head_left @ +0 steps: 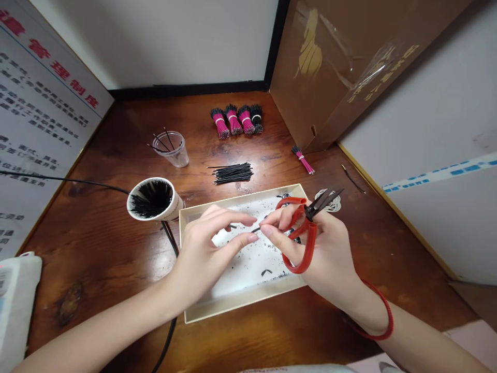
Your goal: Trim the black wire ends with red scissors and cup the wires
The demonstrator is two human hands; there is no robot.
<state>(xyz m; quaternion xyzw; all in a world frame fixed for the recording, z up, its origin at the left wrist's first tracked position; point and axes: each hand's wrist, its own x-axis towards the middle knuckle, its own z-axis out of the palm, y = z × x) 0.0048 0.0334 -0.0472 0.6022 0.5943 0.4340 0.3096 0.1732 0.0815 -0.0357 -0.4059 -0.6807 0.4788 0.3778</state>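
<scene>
My right hand (324, 248) has a pair of scissors (308, 215) with red-covered handles looped over its fingers, the dark blades pointing up and right. Its thumb and forefinger also pinch a short thin black wire (256, 230). Close to the wire's free end is my left hand (205, 248), its thumb and forefinger curved and visibly apart. Another short dark piece (232, 226) shows between those fingers; whether the hand holds it is unclear. Both hands are over a shallow cream box (240, 303) whose white bottom is scattered with tiny black scraps.
Behind the box lies a pile of black wires (233, 173), with pink and black tied bundles (233, 120) farther back. A paper cup (176, 204) full of black strands and a clear cup (179, 155) stand left. White rings (330, 201) and a small bundle (303, 159) lie right.
</scene>
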